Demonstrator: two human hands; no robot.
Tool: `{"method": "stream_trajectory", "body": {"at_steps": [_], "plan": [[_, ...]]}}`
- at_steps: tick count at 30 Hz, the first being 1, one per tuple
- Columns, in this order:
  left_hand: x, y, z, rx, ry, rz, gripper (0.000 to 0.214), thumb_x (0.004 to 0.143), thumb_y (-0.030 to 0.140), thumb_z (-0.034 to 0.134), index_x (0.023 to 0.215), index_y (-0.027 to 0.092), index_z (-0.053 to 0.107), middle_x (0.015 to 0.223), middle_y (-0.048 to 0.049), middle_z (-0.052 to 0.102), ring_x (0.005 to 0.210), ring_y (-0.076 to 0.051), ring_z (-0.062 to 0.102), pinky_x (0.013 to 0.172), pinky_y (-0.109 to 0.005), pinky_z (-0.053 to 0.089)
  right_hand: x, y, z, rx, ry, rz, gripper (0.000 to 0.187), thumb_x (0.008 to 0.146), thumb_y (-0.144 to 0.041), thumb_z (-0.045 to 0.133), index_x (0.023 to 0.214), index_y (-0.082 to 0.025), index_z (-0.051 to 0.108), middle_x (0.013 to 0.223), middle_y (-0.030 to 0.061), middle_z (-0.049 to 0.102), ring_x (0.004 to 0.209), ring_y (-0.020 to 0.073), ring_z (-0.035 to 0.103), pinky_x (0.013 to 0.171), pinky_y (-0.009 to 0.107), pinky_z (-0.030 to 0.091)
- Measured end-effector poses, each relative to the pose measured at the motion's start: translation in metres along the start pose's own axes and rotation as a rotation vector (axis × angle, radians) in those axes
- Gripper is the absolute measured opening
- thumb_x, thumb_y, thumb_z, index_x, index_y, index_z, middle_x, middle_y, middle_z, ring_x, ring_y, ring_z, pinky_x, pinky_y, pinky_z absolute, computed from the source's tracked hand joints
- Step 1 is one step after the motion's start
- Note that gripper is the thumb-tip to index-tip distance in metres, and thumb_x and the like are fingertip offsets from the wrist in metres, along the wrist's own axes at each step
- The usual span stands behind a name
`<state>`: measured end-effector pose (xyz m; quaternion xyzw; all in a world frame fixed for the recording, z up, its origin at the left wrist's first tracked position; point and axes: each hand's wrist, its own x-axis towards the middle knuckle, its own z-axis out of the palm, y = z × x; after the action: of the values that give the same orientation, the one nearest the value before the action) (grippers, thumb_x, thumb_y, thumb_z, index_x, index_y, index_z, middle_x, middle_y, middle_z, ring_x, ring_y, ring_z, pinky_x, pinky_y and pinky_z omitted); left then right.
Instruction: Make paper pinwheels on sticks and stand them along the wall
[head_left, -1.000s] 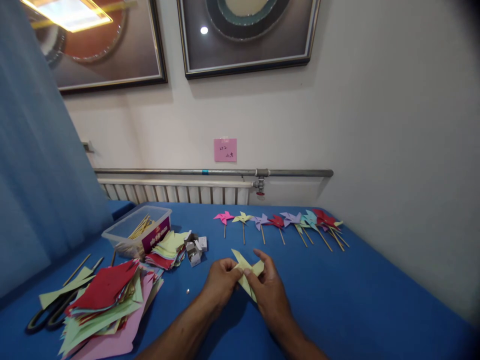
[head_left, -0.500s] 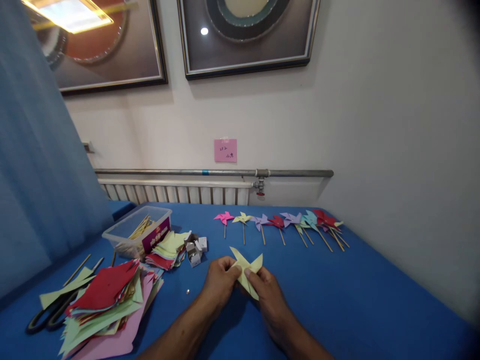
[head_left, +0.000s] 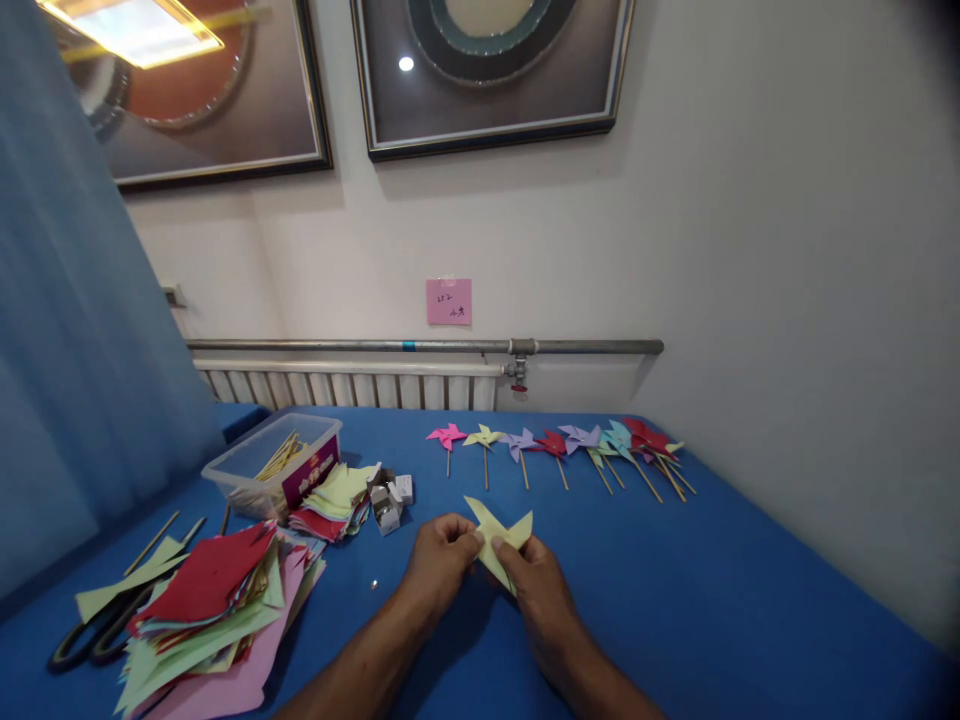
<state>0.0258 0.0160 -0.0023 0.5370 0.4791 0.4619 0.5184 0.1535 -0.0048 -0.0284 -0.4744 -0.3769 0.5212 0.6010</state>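
Both of my hands hold a pale yellow-green folded paper pinwheel (head_left: 496, 533) just above the blue table (head_left: 712, 590). My left hand (head_left: 439, 562) pinches its left side with fingers curled. My right hand (head_left: 534, 580) pinches its middle from the right, thumb on top. Pointed paper flaps stick up between the two hands.
A row of finished paper pinwheels on sticks (head_left: 570, 450) lies at the back. At left are stacks of coloured paper (head_left: 214, 600), a smaller paper stack (head_left: 334, 497), a clear box of sticks (head_left: 274, 465), scissors (head_left: 90, 635), small white boxes (head_left: 390, 497) and loose sticks.
My right hand's fingers have drawn in from over the paper to a pinch at its middle. The paper's flaps have shifted slightly. The left hand has barely moved.
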Motion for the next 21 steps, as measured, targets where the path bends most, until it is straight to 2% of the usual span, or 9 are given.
{"method": "stream_trajectory", "body": {"at_steps": [4,9,15,21], "plan": [[0.0,-0.001,0.001,0.024,0.005,-0.006,0.025,0.064,0.041,0.064,0.061,0.017,0.056,0.048,0.003,0.052,0.045,-0.009,0.039,0.049,-0.023,0.026,0.004,0.006,-0.002,-0.051,-0.004,-0.015,0.043,0.068,-0.051,0.075,0.092,-0.015,0.073,0.073,0.0047,0.074,0.058,0.0194,0.062,0.052,0.027,0.044],[-0.002,-0.002,0.003,0.032,0.019,-0.007,0.026,0.064,0.041,0.065,0.061,0.017,0.055,0.05,0.0039,0.05,0.047,-0.009,0.041,0.05,-0.023,0.027,0.01,0.015,-0.003,-0.06,-0.028,-0.032,0.043,0.067,-0.052,0.076,0.091,-0.016,0.073,0.077,0.0066,0.076,0.07,0.0241,0.067,0.059,0.03,0.049],[-0.001,-0.001,0.003,0.058,0.037,0.012,0.026,0.064,0.041,0.064,0.06,0.018,0.054,0.05,0.0039,0.049,0.047,-0.009,0.039,0.048,-0.023,0.026,0.01,0.016,-0.002,-0.057,-0.01,-0.02,0.044,0.064,-0.052,0.077,0.089,-0.016,0.074,0.075,0.0061,0.075,0.069,0.025,0.068,0.06,0.031,0.051],[-0.001,-0.006,0.006,0.065,0.037,0.03,0.024,0.066,0.038,0.064,0.059,0.018,0.053,0.051,0.0042,0.048,0.049,-0.009,0.039,0.05,-0.023,0.027,0.012,0.02,-0.003,-0.027,-0.019,-0.036,0.046,0.065,-0.055,0.077,0.091,-0.017,0.073,0.081,0.0078,0.077,0.072,0.0262,0.07,0.062,0.032,0.053]]}}
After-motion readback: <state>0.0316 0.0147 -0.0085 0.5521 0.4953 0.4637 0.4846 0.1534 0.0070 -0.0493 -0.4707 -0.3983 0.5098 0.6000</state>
